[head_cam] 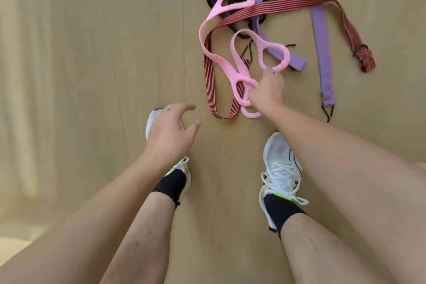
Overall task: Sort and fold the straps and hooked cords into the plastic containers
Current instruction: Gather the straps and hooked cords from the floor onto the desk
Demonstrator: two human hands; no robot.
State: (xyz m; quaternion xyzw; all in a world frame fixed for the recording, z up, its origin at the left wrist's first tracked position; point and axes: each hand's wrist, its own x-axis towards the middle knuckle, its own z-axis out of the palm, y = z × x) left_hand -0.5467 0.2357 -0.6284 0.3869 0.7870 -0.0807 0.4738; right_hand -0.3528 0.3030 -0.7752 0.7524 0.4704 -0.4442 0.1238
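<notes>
Pink looped strap (208,53) gripped by right hand (267,92); left hand (170,131) fingers relaxed, holding nothing.

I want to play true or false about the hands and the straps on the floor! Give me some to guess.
1. The right hand grips the pink strap. True.
2. The left hand holds a red strap. False: it is open and holds nothing.
3. The purple strap has a black hook at its near end. True.
4. The person is barefoot. False: both feet wear white shoes.
</notes>
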